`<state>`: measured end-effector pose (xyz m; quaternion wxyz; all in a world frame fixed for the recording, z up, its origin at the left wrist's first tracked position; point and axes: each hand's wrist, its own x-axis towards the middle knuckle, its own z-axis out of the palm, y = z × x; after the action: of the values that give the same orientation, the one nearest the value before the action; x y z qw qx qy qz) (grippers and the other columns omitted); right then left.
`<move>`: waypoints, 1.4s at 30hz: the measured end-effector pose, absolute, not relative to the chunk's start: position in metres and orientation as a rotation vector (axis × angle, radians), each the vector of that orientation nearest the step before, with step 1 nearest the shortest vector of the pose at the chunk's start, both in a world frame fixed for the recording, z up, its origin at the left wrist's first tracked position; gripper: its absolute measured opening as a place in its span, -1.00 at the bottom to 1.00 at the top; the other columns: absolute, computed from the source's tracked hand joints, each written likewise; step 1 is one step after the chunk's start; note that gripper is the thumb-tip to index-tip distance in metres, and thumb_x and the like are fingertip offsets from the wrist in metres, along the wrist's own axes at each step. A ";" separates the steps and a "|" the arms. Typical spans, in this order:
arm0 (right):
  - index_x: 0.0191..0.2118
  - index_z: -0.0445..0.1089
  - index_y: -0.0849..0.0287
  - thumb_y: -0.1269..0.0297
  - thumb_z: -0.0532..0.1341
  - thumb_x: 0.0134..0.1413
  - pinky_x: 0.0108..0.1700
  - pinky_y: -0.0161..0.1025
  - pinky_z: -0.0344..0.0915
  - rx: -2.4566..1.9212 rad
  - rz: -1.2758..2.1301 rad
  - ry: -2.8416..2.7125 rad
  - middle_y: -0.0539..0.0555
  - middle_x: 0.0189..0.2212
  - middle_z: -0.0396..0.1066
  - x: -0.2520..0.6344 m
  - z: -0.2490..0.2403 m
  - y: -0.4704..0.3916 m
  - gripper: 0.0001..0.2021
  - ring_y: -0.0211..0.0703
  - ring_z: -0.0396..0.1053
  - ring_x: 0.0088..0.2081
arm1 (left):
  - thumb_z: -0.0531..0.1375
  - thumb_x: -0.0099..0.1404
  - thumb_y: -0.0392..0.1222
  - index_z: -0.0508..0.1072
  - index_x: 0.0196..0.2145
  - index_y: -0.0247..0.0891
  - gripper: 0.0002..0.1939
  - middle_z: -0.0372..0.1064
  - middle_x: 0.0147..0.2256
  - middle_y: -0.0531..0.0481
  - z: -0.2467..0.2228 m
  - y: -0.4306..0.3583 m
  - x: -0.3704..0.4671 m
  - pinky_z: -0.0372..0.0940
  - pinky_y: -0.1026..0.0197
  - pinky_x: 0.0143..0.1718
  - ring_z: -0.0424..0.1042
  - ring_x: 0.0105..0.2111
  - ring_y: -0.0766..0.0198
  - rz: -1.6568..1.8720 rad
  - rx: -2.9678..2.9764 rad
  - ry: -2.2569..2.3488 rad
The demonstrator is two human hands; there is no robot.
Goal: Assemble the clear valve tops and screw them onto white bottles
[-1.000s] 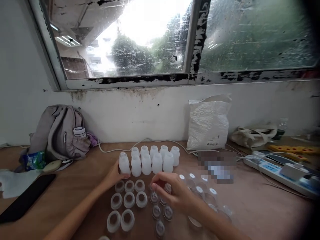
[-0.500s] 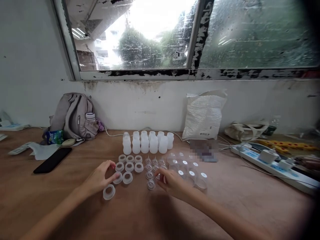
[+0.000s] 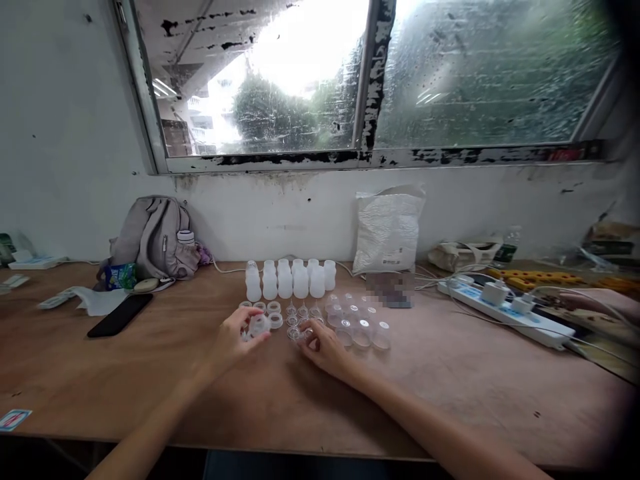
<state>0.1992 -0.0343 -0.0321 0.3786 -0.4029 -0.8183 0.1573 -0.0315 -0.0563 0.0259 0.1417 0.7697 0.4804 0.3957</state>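
My left hand (image 3: 241,338) has its thumb and fingers closed around a translucent bottle collar ring (image 3: 259,325). Beside and behind it are more collar rings (image 3: 275,321), a few partly covered by the hand. My right hand (image 3: 324,345) is curled at the front of a group of clear bottle teats (image 3: 291,321); its fingertips pinch what looks like a teat, mostly hidden by the fingers. To the right stand rows of clear domed caps (image 3: 361,339). Behind everything, white frosted bottles (image 3: 285,283) stand upright in two rows.
A black phone (image 3: 120,315) and a grey backpack (image 3: 155,240) lie left. A white plastic package (image 3: 387,230) leans on the wall. Right are a power strip (image 3: 510,315) with cables and another person's hand (image 3: 593,302). The table's front edge (image 3: 300,451) shows below.
The view has shifted, now showing the table's front edge. My left hand has moved right and closed on a collar ring. The front-left ring and the foremost teat no longer show in their places.
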 end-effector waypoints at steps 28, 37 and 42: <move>-0.03 0.21 0.10 0.46 0.04 -0.01 -0.02 -0.03 0.13 -0.694 -0.163 -2.093 0.14 -0.11 0.32 0.214 -0.017 -0.038 -0.63 -0.06 0.25 -0.07 | 0.02 0.06 0.25 0.26 -0.48 -0.28 -0.53 0.12 -0.68 0.16 -0.016 -0.020 0.095 -0.03 0.39 -0.66 0.12 -0.70 0.44 1.032 0.870 0.772; -0.07 0.20 0.13 0.41 0.08 -0.01 -0.03 -0.05 0.14 -0.805 -0.083 -1.933 0.11 -0.25 0.39 0.211 -0.023 -0.035 -0.69 -0.07 0.28 -0.14 | 0.03 0.05 0.27 0.28 -0.49 -0.29 -0.51 0.15 -0.66 0.14 -0.016 -0.017 0.093 -0.01 0.37 -0.64 0.12 -0.70 0.45 1.003 0.823 0.710; -0.11 0.20 0.11 0.36 0.07 0.07 -0.05 -0.08 0.16 -0.916 -0.001 -1.860 0.10 -0.26 0.40 0.212 -0.026 -0.030 -0.77 -0.10 0.31 -0.15 | 0.07 0.02 0.27 0.29 -0.46 -0.29 -0.51 0.18 -0.64 0.13 -0.019 -0.013 0.092 0.00 0.36 -0.66 0.13 -0.72 0.46 1.046 0.862 0.674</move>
<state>0.2119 -0.0303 -0.0259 0.5093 -0.3802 -0.7720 -0.0006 0.0918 -0.0127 -0.0188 0.7270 0.3908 0.3058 0.4746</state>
